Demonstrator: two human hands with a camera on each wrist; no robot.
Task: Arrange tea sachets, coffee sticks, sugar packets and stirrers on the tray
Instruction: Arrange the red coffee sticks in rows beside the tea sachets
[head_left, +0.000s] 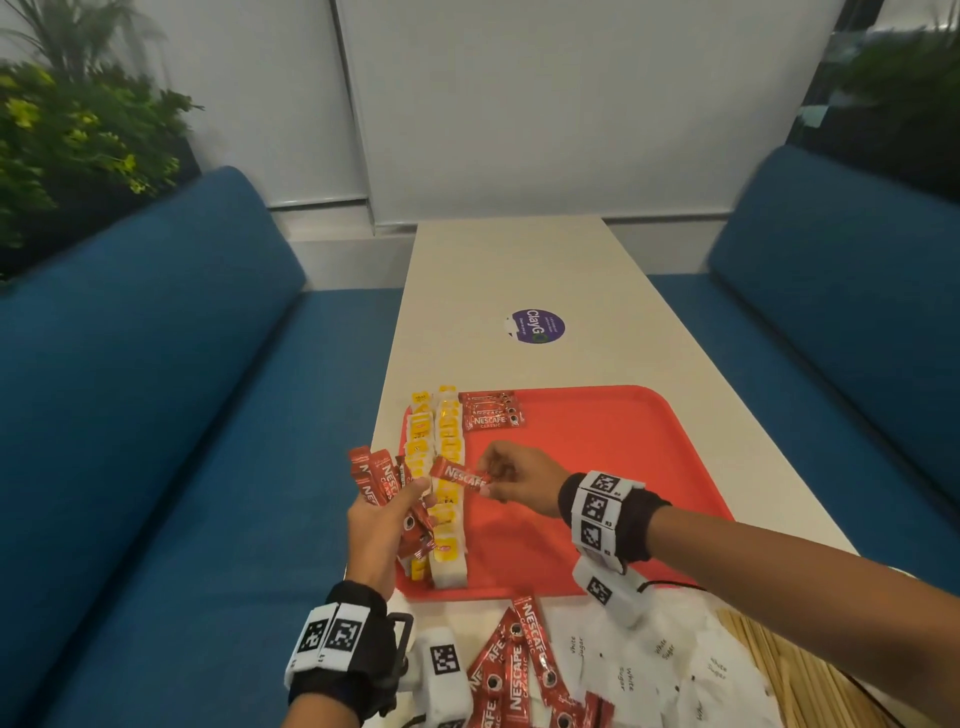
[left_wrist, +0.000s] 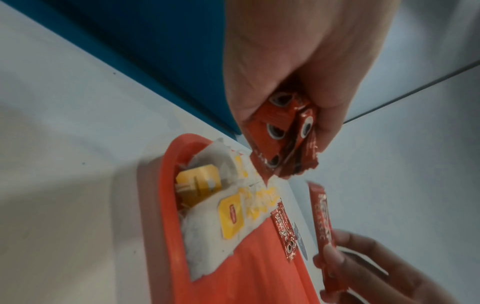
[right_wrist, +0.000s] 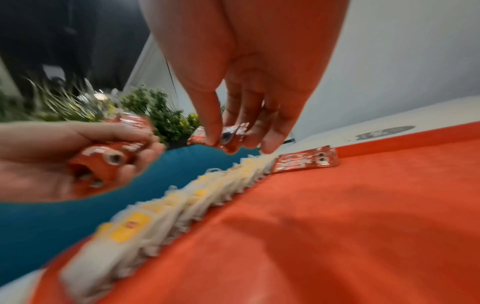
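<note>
A red tray (head_left: 597, 457) lies on the white table. Two rows of white-and-yellow tea sachets (head_left: 449, 467) run along its left side. A few red coffee sticks (head_left: 491, 411) lie at its far left corner. My left hand (head_left: 387, 512) grips a bunch of red coffee sticks (head_left: 376, 475) above the tray's left edge, seen close in the left wrist view as coffee sticks (left_wrist: 283, 135). My right hand (head_left: 511, 475) pinches one coffee stick (head_left: 460, 475) by its end over the sachets, visible as the stick (right_wrist: 231, 137) between thumb and fingers.
More loose coffee sticks (head_left: 519, 670), white sugar packets (head_left: 649, 670) and wooden stirrers (head_left: 795, 670) lie on the table in front of the tray. Blue benches (head_left: 156, 415) flank the table. A purple sticker (head_left: 535, 326) marks the tabletop beyond the tray.
</note>
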